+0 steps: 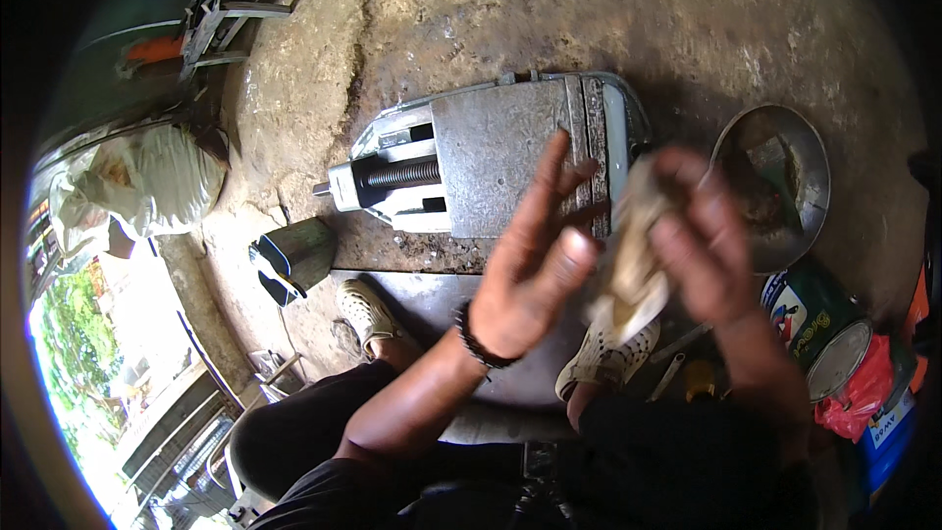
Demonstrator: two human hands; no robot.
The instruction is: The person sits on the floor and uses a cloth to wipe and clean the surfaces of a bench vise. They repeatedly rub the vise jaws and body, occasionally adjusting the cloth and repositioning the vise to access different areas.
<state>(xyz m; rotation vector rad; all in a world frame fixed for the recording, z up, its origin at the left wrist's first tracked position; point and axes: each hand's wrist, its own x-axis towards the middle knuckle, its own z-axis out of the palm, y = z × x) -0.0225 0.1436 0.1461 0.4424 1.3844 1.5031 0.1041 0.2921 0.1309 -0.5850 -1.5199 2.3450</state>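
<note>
A large grey machine vise (505, 162) lies on the floor before me, its threaded screw (400, 174) toward the left. Over the vise's near right part my left hand (530, 280) is raised, fingers spread, with nothing in it. To its right my right hand (708, 245) is closed on a dirty, pale rag (633, 260). Both the rag and the right hand are smeared by motion. The rag hangs between my two hands, beyond the vise's right end.
A round metal pan (822, 182) with dark contents stands at the right. Near it are a dark green can (819, 309), a red plastic bag (859, 397) and a blue container (888, 442). A cut dark container (299, 255) sits left. My clog-shod feet (365, 317) flank a flat sheet (437, 304).
</note>
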